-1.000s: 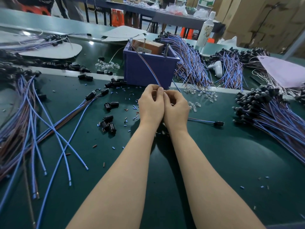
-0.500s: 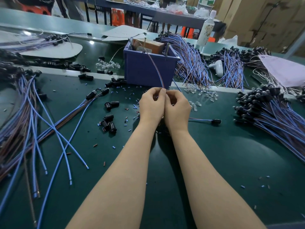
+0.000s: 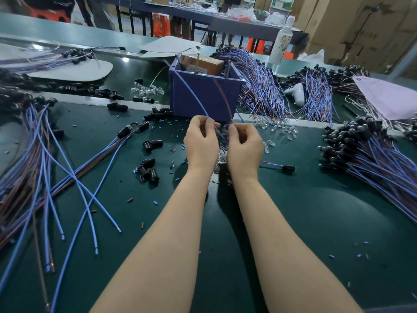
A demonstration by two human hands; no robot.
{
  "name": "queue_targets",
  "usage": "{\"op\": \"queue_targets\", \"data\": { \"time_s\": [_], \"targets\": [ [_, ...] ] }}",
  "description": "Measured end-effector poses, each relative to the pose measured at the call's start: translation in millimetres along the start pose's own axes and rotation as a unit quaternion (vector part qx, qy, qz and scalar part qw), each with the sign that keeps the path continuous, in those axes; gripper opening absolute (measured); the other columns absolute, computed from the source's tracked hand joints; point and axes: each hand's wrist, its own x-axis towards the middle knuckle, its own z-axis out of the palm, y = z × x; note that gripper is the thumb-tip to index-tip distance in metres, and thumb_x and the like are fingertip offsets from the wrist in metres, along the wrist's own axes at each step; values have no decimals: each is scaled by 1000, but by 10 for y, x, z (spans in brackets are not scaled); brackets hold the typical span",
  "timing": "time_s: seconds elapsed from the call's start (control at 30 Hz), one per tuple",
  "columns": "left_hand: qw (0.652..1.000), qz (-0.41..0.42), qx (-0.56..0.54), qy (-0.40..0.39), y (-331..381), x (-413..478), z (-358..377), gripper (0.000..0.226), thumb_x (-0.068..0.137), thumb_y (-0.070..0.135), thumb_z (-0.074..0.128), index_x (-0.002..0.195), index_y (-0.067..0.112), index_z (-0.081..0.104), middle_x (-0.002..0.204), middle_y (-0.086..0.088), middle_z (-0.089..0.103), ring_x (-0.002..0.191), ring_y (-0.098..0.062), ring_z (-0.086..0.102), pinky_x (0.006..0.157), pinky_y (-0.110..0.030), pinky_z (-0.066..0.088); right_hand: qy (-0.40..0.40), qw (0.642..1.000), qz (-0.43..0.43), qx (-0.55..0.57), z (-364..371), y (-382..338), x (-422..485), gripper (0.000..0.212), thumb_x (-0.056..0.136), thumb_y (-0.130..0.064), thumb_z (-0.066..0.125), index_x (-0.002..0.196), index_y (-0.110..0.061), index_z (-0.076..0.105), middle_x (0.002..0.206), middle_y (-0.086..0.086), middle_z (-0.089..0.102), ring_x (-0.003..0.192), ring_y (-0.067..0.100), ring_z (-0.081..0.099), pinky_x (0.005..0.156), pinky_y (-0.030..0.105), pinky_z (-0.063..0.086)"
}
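My left hand (image 3: 200,143) and my right hand (image 3: 244,146) are raised side by side over the green mat (image 3: 293,222), just in front of a purple bin (image 3: 203,93). The left hand pinches a blue wire (image 3: 191,93) that rises up and to the left past the bin. A brown wire (image 3: 222,93) rises beside it, blurred. The right hand's fingers are curled and pinch the lower ends of the wires between the hands; what else they hold is hidden. A few clear LEDs (image 3: 222,158) lie under the hands.
Loose blue and brown wires (image 3: 45,177) spread on the left. Black caps (image 3: 147,170) lie left of my hands. A capped wire (image 3: 286,167) lies to the right, with a big finished bundle (image 3: 372,154) beyond. More bundles (image 3: 259,86), clear LEDs (image 3: 282,131) and a bottle (image 3: 281,45) sit behind.
My hands have drawn slightly apart, opening a gap between them. The raised wires have swung in front of the bin, the brown one now blurred.
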Motion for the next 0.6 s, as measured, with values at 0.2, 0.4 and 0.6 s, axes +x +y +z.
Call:
{"op": "queue_targets", "data": {
  "time_s": [0.2, 0.4, 0.6],
  "targets": [
    [999, -26, -25, 1, 6, 2, -10, 16, 101, 14, 39, 87, 15, 46, 63, 3, 61, 55, -5, 60, 64, -20, 49, 26, 1000, 14, 12, 12, 35, 16, 19, 94, -12, 53, 113, -9, 57, 82, 1, 62, 69, 8, 54, 65, 10, 39],
    [1000, -14, 4, -10, 4, 4, -18, 11, 99, 14, 46, 90, 13, 52, 62, 6, 60, 60, -8, 60, 64, -17, 47, -29, 999, -17, -18, 23, 6, -40, 21, 91, -8, 53, 109, -14, 61, 69, -12, 55, 72, 13, 54, 70, 19, 39],
    [997, 9, 60, -38, 3, -22, -15, 11, 96, 16, 51, 88, 16, 59, 70, 3, 61, 64, -9, 57, 69, -24, 46, -31, 999, -2, -16, 5, 6, -34, 16, 86, -3, 53, 92, -18, 55, 69, -13, 53, 73, 16, 54, 68, 21, 38]
  ]
}}
